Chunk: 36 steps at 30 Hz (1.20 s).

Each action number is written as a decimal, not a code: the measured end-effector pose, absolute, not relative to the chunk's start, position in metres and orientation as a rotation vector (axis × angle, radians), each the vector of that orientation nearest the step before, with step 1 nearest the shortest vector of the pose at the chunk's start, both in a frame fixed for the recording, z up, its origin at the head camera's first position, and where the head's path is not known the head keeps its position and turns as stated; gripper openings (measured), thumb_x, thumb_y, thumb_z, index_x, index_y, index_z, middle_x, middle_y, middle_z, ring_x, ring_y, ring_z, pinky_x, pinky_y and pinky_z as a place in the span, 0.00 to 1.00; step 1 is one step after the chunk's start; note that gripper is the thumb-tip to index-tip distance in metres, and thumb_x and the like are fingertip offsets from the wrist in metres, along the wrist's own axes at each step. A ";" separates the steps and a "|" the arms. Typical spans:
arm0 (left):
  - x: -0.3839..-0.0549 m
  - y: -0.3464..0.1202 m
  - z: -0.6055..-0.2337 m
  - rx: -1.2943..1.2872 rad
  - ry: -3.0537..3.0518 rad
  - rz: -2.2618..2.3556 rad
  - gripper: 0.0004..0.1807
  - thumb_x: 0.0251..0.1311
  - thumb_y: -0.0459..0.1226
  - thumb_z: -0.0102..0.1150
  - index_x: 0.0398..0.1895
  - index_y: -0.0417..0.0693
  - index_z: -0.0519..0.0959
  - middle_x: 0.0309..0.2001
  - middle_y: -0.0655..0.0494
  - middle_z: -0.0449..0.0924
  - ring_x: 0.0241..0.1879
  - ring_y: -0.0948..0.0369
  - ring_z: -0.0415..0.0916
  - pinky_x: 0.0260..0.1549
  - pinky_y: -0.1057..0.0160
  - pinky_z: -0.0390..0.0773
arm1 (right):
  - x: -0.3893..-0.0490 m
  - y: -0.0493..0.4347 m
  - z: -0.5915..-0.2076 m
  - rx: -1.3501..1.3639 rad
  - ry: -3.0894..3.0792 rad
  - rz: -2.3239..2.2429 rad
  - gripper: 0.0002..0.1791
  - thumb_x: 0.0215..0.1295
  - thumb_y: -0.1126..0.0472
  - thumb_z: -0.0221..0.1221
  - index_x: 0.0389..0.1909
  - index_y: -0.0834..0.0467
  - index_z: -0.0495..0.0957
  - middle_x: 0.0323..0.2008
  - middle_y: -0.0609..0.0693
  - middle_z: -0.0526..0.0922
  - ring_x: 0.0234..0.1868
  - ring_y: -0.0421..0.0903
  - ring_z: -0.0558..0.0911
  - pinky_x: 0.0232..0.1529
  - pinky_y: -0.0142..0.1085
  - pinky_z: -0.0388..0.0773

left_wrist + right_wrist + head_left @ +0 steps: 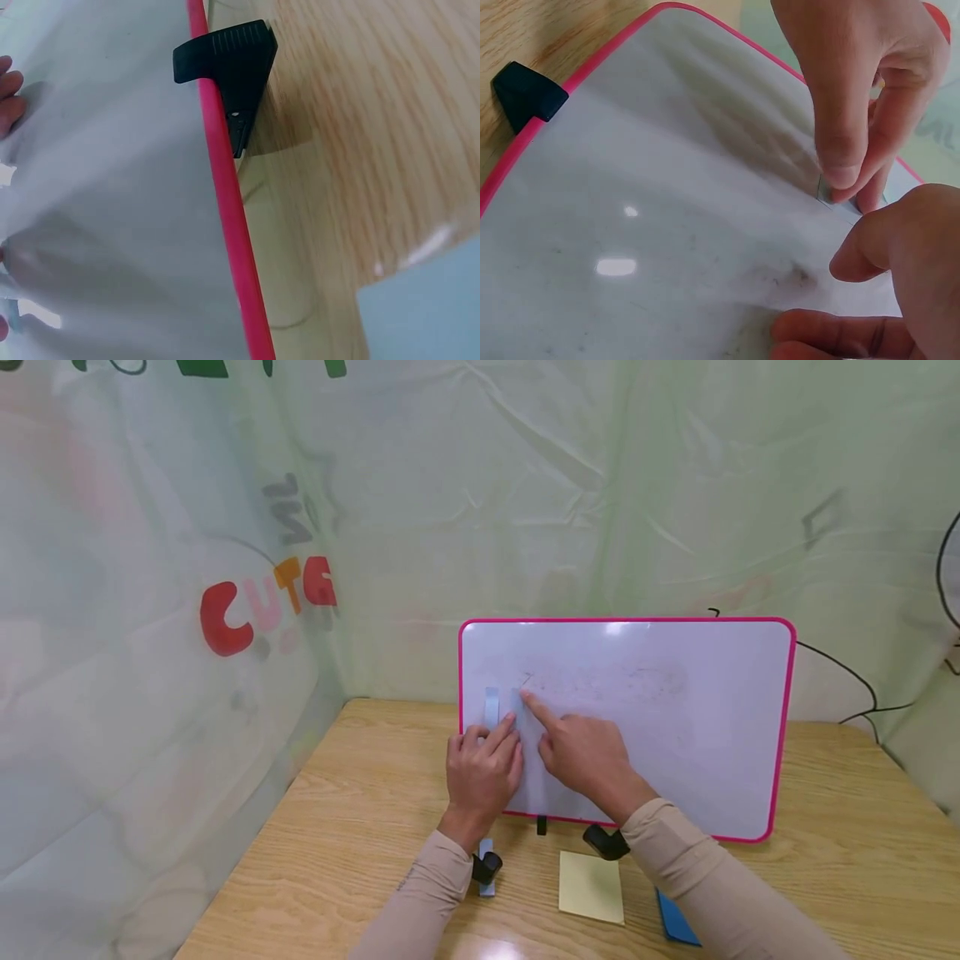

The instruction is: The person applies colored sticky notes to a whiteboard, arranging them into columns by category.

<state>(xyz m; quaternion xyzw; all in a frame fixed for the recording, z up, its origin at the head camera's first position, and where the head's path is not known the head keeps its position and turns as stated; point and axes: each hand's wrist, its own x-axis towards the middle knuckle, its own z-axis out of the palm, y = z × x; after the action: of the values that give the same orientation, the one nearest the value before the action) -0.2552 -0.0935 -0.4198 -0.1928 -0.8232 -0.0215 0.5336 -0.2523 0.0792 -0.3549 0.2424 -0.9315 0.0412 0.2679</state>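
Observation:
A white dry-erase board (pixel 690 735) with a pink rim stands on the table. Two light blue strips are on its left part: a left strip (pixel 491 703) and a right strip (pixel 516 697). My left hand (pixel 480 777) pinches the lower part of the right strip between thumb and fingers; the right wrist view shows a strip corner (pixel 825 192) beside the thumb. My right hand (pixel 588 756) points its straight index finger at the upper end of that strip, other fingers curled. Only a few fingertips (pixel 9 97) show in the left wrist view.
Another light blue strip (pixel 487 888) lies on the table, partly behind the left wrist camera. A yellow paper square (pixel 591 887) and a dark blue item (pixel 677 920) lie in front of the board. A black clip foot (pixel 236 67) grips its lower rim.

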 end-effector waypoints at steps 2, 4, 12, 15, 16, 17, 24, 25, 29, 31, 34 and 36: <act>-0.255 -0.095 -0.420 -0.477 -1.969 -0.062 0.10 0.61 0.45 0.63 0.40 0.54 0.90 0.56 0.61 0.83 0.39 0.57 0.77 0.33 0.57 0.71 | -0.252 0.080 -0.355 0.654 -2.518 0.115 0.36 0.62 0.59 0.62 0.73 0.46 0.68 0.09 0.45 0.58 0.11 0.42 0.57 0.12 0.35 0.55; -0.255 -0.096 -0.420 -0.498 -1.981 -0.073 0.10 0.60 0.45 0.63 0.38 0.54 0.90 0.56 0.60 0.83 0.40 0.57 0.77 0.33 0.57 0.71 | -0.252 0.081 -0.356 0.654 -2.522 0.123 0.36 0.62 0.59 0.62 0.73 0.46 0.68 0.09 0.45 0.58 0.11 0.42 0.57 0.13 0.35 0.54; -0.247 -0.105 -0.422 -0.597 -1.994 -0.183 0.09 0.57 0.43 0.65 0.36 0.53 0.90 0.53 0.58 0.85 0.41 0.57 0.78 0.32 0.60 0.74 | -0.249 0.084 -0.358 0.687 -2.480 0.167 0.34 0.62 0.60 0.62 0.72 0.48 0.70 0.10 0.44 0.57 0.11 0.42 0.56 0.12 0.34 0.54; -0.243 -0.109 -0.421 -0.639 -1.981 -0.256 0.08 0.57 0.42 0.63 0.34 0.51 0.89 0.49 0.57 0.86 0.39 0.56 0.79 0.31 0.61 0.77 | -0.247 0.085 -0.359 0.690 -2.474 0.179 0.34 0.62 0.60 0.61 0.72 0.49 0.70 0.10 0.44 0.57 0.11 0.42 0.56 0.12 0.34 0.54; -0.242 -0.110 -0.421 -0.652 -1.978 -0.284 0.08 0.58 0.41 0.63 0.33 0.50 0.89 0.47 0.56 0.86 0.38 0.56 0.79 0.32 0.61 0.78 | -0.246 0.086 -0.359 0.689 -2.480 0.184 0.34 0.63 0.60 0.61 0.72 0.49 0.70 0.10 0.44 0.57 0.11 0.41 0.56 0.12 0.34 0.54; -0.241 -0.112 -0.420 -0.664 -1.978 -0.309 0.08 0.58 0.41 0.63 0.33 0.49 0.89 0.46 0.56 0.86 0.38 0.56 0.79 0.33 0.61 0.79 | -0.246 0.087 -0.360 0.688 -2.485 0.188 0.34 0.63 0.60 0.61 0.72 0.49 0.69 0.10 0.44 0.57 0.11 0.41 0.56 0.12 0.34 0.54; -0.234 -0.124 -0.424 -0.725 -1.983 -0.386 0.07 0.57 0.39 0.63 0.30 0.47 0.89 0.37 0.58 0.86 0.35 0.60 0.80 0.34 0.64 0.81 | -0.239 0.090 -0.361 0.693 -2.509 0.228 0.35 0.64 0.58 0.62 0.73 0.49 0.68 0.10 0.44 0.58 0.11 0.41 0.56 0.13 0.34 0.55; -0.233 -0.126 -0.426 -0.731 -1.987 -0.394 0.07 0.57 0.38 0.63 0.29 0.48 0.89 0.36 0.59 0.85 0.34 0.60 0.80 0.33 0.65 0.81 | -0.238 0.090 -0.362 0.696 -2.508 0.237 0.35 0.64 0.58 0.63 0.73 0.49 0.68 0.10 0.44 0.58 0.12 0.41 0.56 0.13 0.34 0.55; -0.229 -0.132 -0.432 -0.765 -2.036 -0.425 0.06 0.57 0.38 0.65 0.26 0.49 0.88 0.31 0.61 0.84 0.31 0.63 0.80 0.29 0.67 0.80 | -0.235 0.091 -0.366 0.707 -2.500 0.275 0.33 0.64 0.57 0.63 0.71 0.51 0.70 0.11 0.43 0.57 0.12 0.40 0.55 0.13 0.33 0.55; -0.227 -0.136 -0.435 -0.783 -2.075 -0.441 0.06 0.57 0.38 0.65 0.26 0.50 0.88 0.30 0.62 0.84 0.30 0.64 0.80 0.28 0.68 0.79 | -0.234 0.091 -0.369 0.709 -2.494 0.294 0.31 0.64 0.58 0.63 0.70 0.51 0.72 0.11 0.43 0.57 0.12 0.40 0.55 0.13 0.33 0.55; -0.223 -0.141 -0.438 -0.793 -2.150 -0.463 0.05 0.58 0.39 0.65 0.26 0.52 0.87 0.29 0.63 0.84 0.30 0.65 0.80 0.28 0.68 0.79 | -0.233 0.091 -0.373 0.706 -2.489 0.322 0.30 0.64 0.59 0.63 0.68 0.52 0.74 0.11 0.42 0.58 0.12 0.40 0.55 0.13 0.33 0.55; -0.221 -0.144 -0.440 -0.789 -2.209 -0.476 0.05 0.59 0.40 0.65 0.27 0.53 0.87 0.29 0.64 0.84 0.30 0.65 0.80 0.28 0.68 0.79 | -0.231 0.091 -0.374 0.701 -2.488 0.346 0.28 0.63 0.59 0.63 0.67 0.52 0.75 0.11 0.41 0.58 0.12 0.39 0.56 0.13 0.32 0.55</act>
<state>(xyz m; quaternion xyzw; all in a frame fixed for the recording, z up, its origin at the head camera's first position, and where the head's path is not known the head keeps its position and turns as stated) -0.2206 -0.1443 -0.4398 -0.3067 -0.8590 -0.1852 0.3656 -0.2310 0.0913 -0.3744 0.2591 -0.9203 0.1280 0.2638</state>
